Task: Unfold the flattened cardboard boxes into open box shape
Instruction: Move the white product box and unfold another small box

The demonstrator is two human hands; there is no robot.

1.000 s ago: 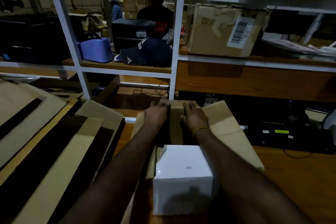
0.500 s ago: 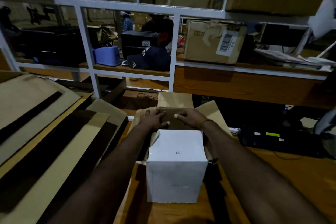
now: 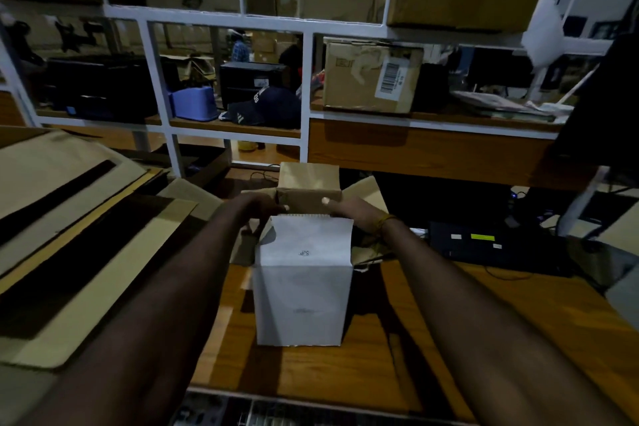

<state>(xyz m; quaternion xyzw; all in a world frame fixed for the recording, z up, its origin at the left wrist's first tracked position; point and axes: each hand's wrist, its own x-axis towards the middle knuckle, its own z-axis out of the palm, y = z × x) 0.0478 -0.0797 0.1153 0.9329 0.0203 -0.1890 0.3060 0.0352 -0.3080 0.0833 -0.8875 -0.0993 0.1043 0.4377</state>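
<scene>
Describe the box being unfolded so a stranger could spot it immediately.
Start at the wooden table below the white shelving. The white box stands upright at its middle, between both forearms, with the hands at its open top. Unlike the flat cardboard sheets stacked left, it is white outside, brown inside, and standing.

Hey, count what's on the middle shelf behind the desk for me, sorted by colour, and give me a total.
Brown: 1, the cardboard box with a barcode label
Light blue: 1, the plastic container
Dark navy: 1, the cap
Black: 2, the case behind the cap and the bulky case at far left
Total: 5
</scene>
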